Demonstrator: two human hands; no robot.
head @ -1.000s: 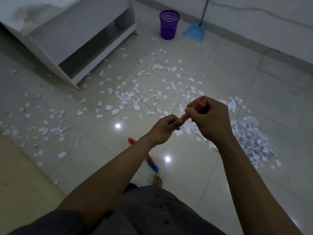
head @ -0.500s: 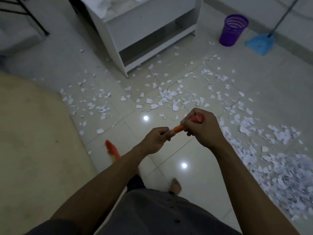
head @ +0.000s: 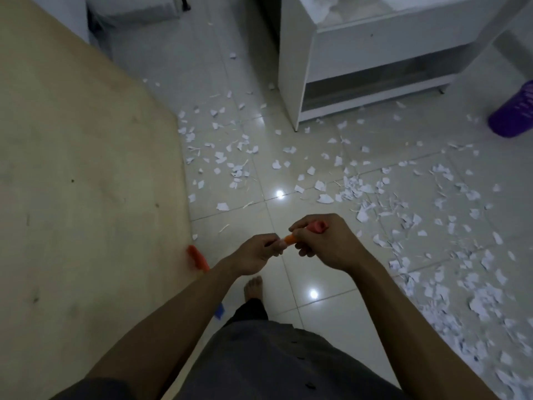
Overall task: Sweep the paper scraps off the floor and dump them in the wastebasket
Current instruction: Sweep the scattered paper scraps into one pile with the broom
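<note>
Centre frame, left grip [head: 256,252] and right grip [head: 326,243] both curl tight round the thin orange plastic broom handle [head: 290,239]; torn white paper scraps [head: 357,192] litter the glossy tiled floor [head: 331,313] at right

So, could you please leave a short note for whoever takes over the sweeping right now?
Left hand and right hand both grip the orange broom handle; the broom head sits by the beige mat.
Done: a heap of scraps lies at right.
Loose scraps cover the tiles ahead, up to the white cabinet.
The purple wastebasket stands at far right.
Left: sweep the loose ones into the heap, then dump everything.
</note>
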